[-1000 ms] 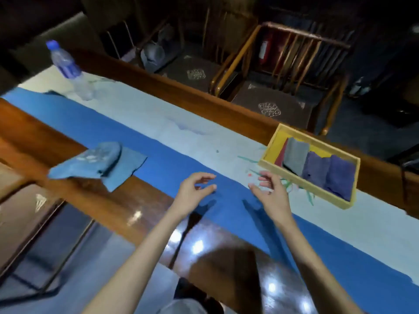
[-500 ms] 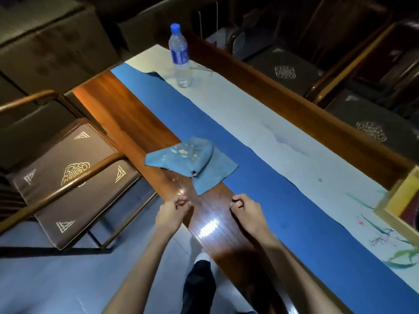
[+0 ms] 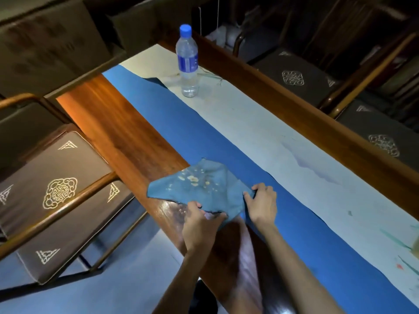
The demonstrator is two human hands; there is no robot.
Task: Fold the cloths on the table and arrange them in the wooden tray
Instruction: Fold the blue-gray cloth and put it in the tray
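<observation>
change noted: both hands, empty and short of blue cloth [image 3: 199, 189] 0.5 s ago, were now on it. left hand [image 3: 199, 225] pinched near edge, right hand [image 3: 263, 205] gripped rt corner. cloth lay crumpled on tabletop [image 3: 127, 137] edge. tray out of view. folding judged abt to start.

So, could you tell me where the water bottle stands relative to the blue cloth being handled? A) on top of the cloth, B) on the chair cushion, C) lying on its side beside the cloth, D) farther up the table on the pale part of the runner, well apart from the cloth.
D: the water bottle stands upright on the pale strip, far beyond the blue cloth, which both the left hand and right hand grip.
</observation>
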